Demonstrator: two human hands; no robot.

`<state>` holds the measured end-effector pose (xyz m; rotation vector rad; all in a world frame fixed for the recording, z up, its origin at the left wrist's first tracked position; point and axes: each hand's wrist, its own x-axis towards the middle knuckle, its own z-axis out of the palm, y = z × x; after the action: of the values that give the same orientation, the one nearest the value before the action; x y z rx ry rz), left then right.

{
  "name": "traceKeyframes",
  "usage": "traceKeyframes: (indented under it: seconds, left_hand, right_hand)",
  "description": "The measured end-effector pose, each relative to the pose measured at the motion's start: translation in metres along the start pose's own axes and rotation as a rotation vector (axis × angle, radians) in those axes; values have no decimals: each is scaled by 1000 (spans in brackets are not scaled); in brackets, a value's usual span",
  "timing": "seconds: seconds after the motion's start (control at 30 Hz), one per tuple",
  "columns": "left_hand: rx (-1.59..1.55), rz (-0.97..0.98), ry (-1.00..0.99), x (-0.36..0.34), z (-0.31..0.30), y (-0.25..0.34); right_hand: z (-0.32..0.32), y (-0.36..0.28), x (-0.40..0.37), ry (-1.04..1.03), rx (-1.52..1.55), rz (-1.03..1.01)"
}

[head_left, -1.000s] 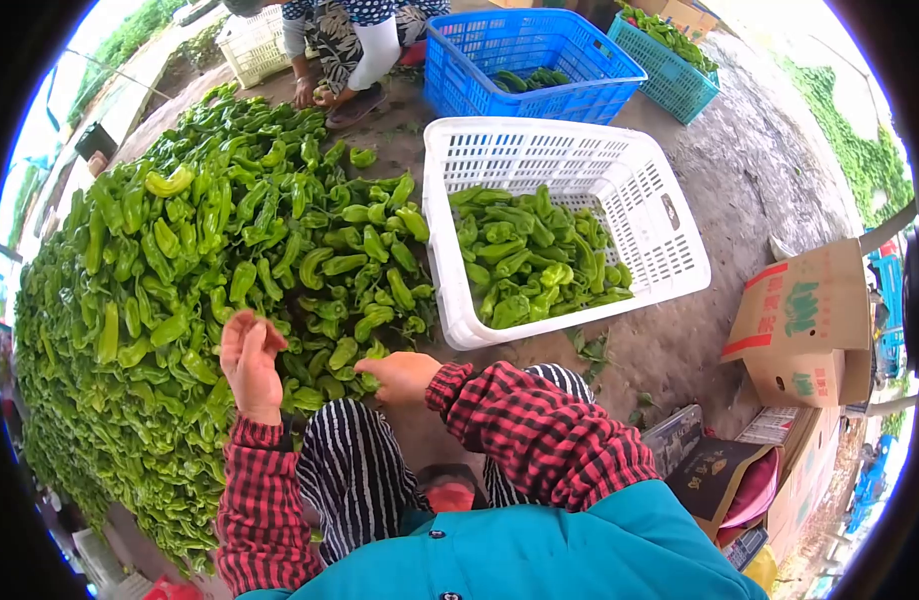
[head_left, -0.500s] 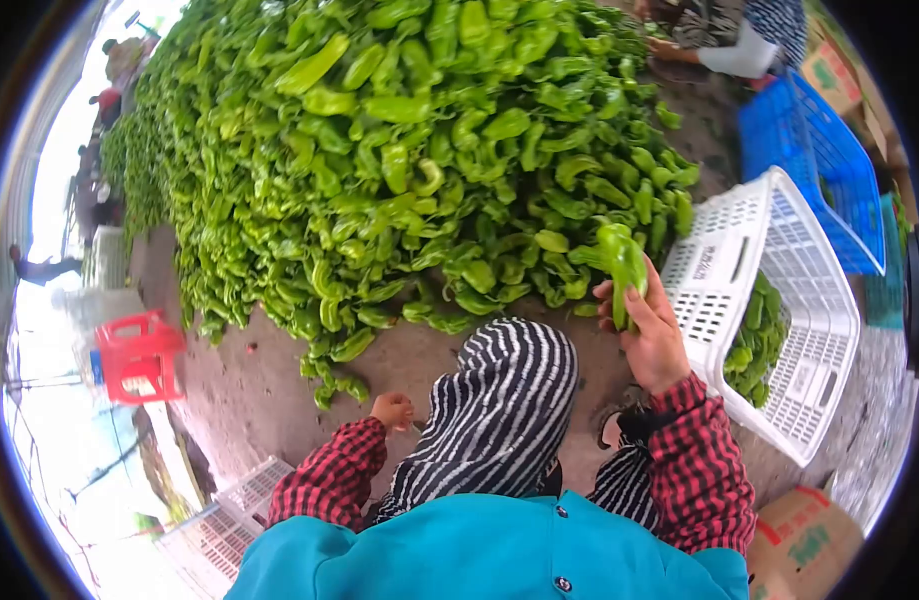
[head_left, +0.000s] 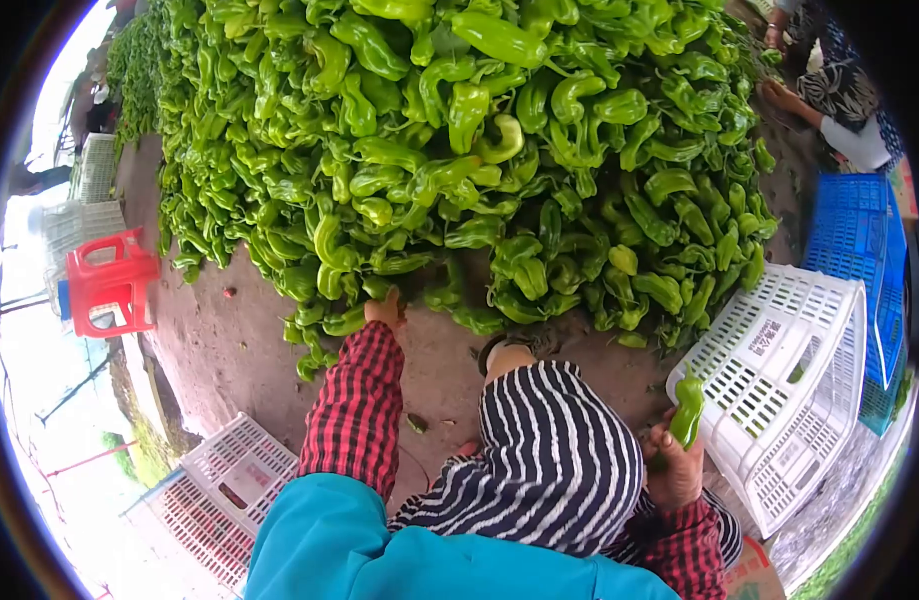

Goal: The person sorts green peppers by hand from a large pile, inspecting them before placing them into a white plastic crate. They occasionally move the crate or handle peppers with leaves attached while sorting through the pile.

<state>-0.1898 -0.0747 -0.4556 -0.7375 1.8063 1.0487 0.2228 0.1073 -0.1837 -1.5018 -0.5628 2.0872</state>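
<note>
A large heap of green peppers (head_left: 399, 170) fills the upper middle of the view. My left hand (head_left: 384, 308) reaches to the heap's lower edge and touches peppers there; its fingers are partly hidden among them. Low on the right, my right hand (head_left: 674, 460) is closed around a green pepper (head_left: 687, 410), which stands upright from the fingers. Just beyond that hand, a white plastic crate (head_left: 724, 385) leans on its side, tilted. A small dark green piece (head_left: 416, 423) lies on the ground between my arms.
Red stools (head_left: 112, 285) stand at the left, with a white crate (head_left: 244, 470) below them. Blue crates (head_left: 849, 230) are behind the white one at right. Another person's hand and light sleeve (head_left: 854, 143) show at the upper right.
My left hand has moved forward to the heap's edge. My right hand, still with a pepper, has come down beside the white crate. The view has shifted.
</note>
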Motion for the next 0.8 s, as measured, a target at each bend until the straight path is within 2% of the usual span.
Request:
traceKeyframes:
  seconds: [0.03,0.1,0.13,0.2,0.27,0.4,0.47,0.53,0.57,0.63,0.67,0.7,0.73,0.77,0.8]
  left_hand:
    - [-7,-9,8,4,7,4]
    - [-120,-23,305,-24,29,15]
    - [-123,-34,315,-16,31,6]
    - [-35,135,293,-15,40,-3]
    - [-91,125,247,-31,47,-17]
    - [44,708,-176,-90,47,-59]
    - [75,806,-381,-131,61,-60]
    - [386,936,-408,-164,82,-52]
    - [383,931,-410,-181,94,-43]
    - [717,1161,-661,-202,112,-19]
    - [718,1163,-664,-199,114,-12]
    - [700,1181,-833,-197,115,-6]
    - [679,1195,-1002,-195,116,-3]
    - [665,1078,-1128,-191,117,-5]
    - [667,1072,-1134,-188,119,-9]
  right_hand:
    - [1,7,2,8,8,37]
    - [4,17,11,67,13,127]
    - [6,21,17,66,46,181]
    - [24,18,30,91,53,214]
    - [24,19,45,55,81,213]
    - [27,23,68,-84,192,213]
    - [33,22,78,-70,169,269]
    - [55,21,85,-257,315,249]
    - [47,28,92,-355,354,280]
    - [49,41,99,-391,360,323]
    - [54,44,101,-430,368,369]
    - [61,44,103,-374,292,410]
    - [66,44,106,-294,185,357]
    - [62,47,113,-236,230,401]
    - [60,53,119,-176,278,446]
